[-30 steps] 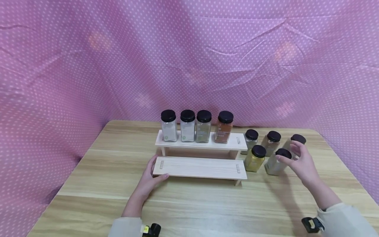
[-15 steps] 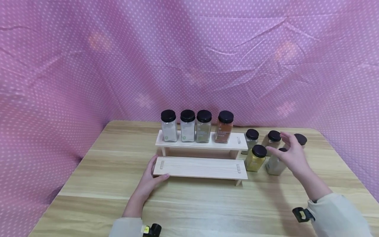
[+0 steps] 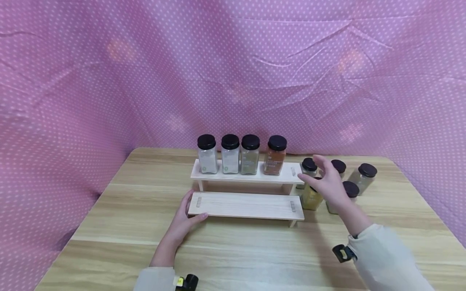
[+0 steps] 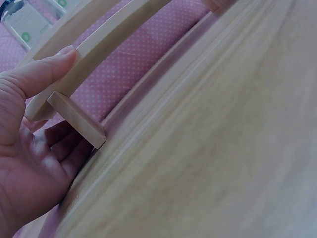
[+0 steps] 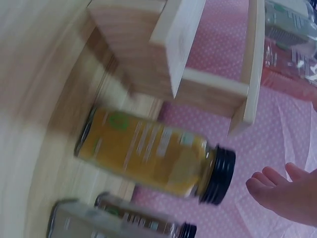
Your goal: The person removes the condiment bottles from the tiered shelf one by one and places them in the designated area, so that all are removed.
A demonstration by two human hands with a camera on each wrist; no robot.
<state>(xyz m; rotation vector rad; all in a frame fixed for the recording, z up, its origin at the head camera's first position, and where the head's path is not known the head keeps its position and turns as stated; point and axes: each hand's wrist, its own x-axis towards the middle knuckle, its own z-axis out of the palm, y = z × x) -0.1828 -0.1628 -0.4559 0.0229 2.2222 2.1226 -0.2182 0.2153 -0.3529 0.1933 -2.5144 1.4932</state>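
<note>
My left hand (image 3: 180,226) grips the left end of the lower shelf (image 3: 245,205) of a two-tier wooden spice rack. In the left wrist view its thumb lies on the board and its fingers reach behind the leg (image 4: 78,120). My right hand (image 3: 330,190) hovers over the spice jars right of the rack, thumb and fingers spread, holding nothing. Under it stands a jar of yellow spice (image 5: 143,151) with a black lid, partly covered in the head view. Another black-lidded jar (image 3: 308,165) stands just behind, near the fingertips.
On the upper shelf (image 3: 291,171) stand several jars, among them white ones (image 3: 208,161), a greenish one (image 3: 250,161) and a red one (image 3: 275,161). More jars, such as a grey one (image 3: 360,181), stand right of my right hand. A pink dotted cloth (image 3: 233,81) hangs behind the table.
My right hand has moved left from the grey jars at the right to above the yellow jar. The left hand stays on the rack.
</note>
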